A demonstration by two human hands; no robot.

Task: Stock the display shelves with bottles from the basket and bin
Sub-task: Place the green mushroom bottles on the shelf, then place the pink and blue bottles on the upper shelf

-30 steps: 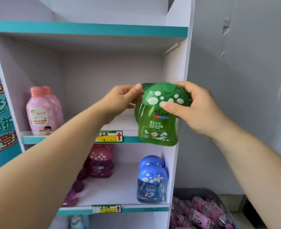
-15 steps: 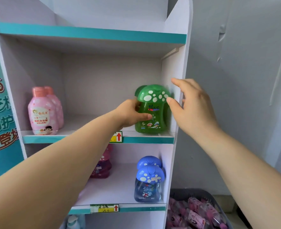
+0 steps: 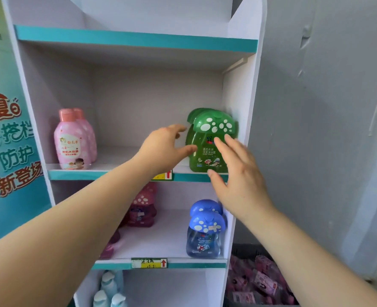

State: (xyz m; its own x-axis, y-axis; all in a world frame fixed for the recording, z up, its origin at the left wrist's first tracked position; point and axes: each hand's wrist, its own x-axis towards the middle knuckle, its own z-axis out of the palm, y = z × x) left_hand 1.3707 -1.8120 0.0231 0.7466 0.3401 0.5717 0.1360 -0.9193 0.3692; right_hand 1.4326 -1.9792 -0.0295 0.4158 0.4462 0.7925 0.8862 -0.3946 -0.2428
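Listener: Step in hand?

Describer: Release, by the look of it, with the bottle already shelved. Green mushroom-cap bottle (image 3: 207,151) upright on the middle shelf (image 3: 116,156), between the two hands, close against the unit's right wall. Left hand (image 3: 165,149) open, fingers spread, thumb tip at the bottle's left side; touching or just short, hard to tell. Right hand (image 3: 238,173) open too, fingers straight, in front of the label, gripping nothing.

Listener: Next move?

Describer: Probably drawing both hands clear without nudging the bottle, then reaching down to the bin (image 3: 241,250) below the right forearm for more stock. No basket in view.

Listener: Counts?

Describer: Green bottles: two, one right behind the other. Pink bottles (image 3: 72,140), well left of the left hand: two. Blue mushroom-cap bottles (image 3: 205,231), below the right wrist: two. Dark pink mushroom-cap bottles (image 3: 142,209), behind the left forearm: at least two, mostly hidden. Pale bottles (image 3: 108,291), under the left forearm: three tops showing. Price tags (image 3: 148,263): two, one half covered by the left wrist. Pink packets in the bin: too blurred to count.
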